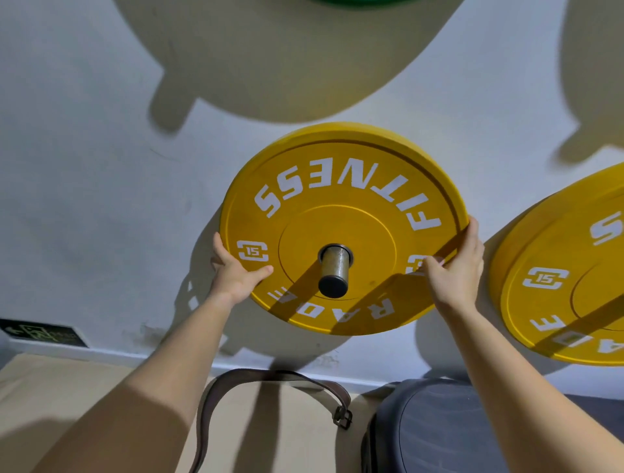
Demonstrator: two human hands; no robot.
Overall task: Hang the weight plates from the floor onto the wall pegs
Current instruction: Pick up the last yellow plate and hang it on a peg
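A yellow 15 weight plate [341,189] with white FITNESS lettering hangs on a steel wall peg [335,270] that pokes out through its centre hole. My left hand [236,271] grips the plate's lower left rim, thumb on the face. My right hand [456,270] grips its right rim, fingers curled behind the edge. A second yellow 15 plate [570,270] hangs on the wall to the right, cut off by the frame. The lower edge of a green plate [354,2] shows at the very top.
The white wall [101,168] carries large round shadows. On the tan floor [50,398] below lie a brown leather lifting belt [270,378] and a dark grey plate [449,428] near the wall. A dark sign [44,332] sits low on the left.
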